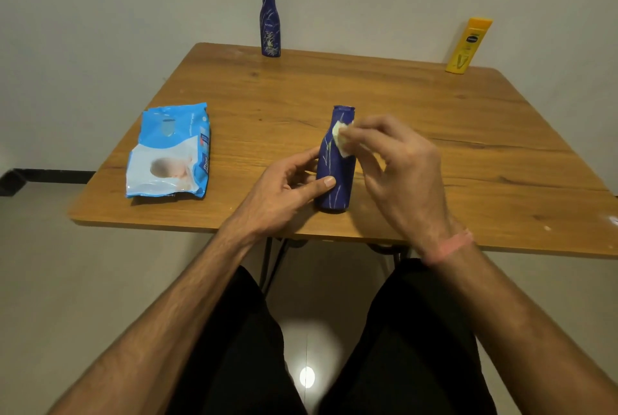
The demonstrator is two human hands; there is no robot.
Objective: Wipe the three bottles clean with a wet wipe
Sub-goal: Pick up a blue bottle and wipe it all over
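While the near blue bottle point(335, 160) stands on the counter point(434, 153), its body is held by the left hand point(287, 187); a soft wet wipe point(342, 138) is pinched by the right hand point(398, 163). Likely light, rigid, slick plastic; mid-body hold suits.

Brown wood-grain surface point(418, 120) with rounded corners, set against a pale wall. On it: flat blue-and-white plastic wet-wipe pack point(169, 152) near the left edge; dark blue streaked bottle point(335, 160) upright near the front edge, centre; second, taller dark blue bottle point(270, 24) upright at the back edge; yellow plastic bottle point(468, 46) upright at the back right corner. All four well apart.
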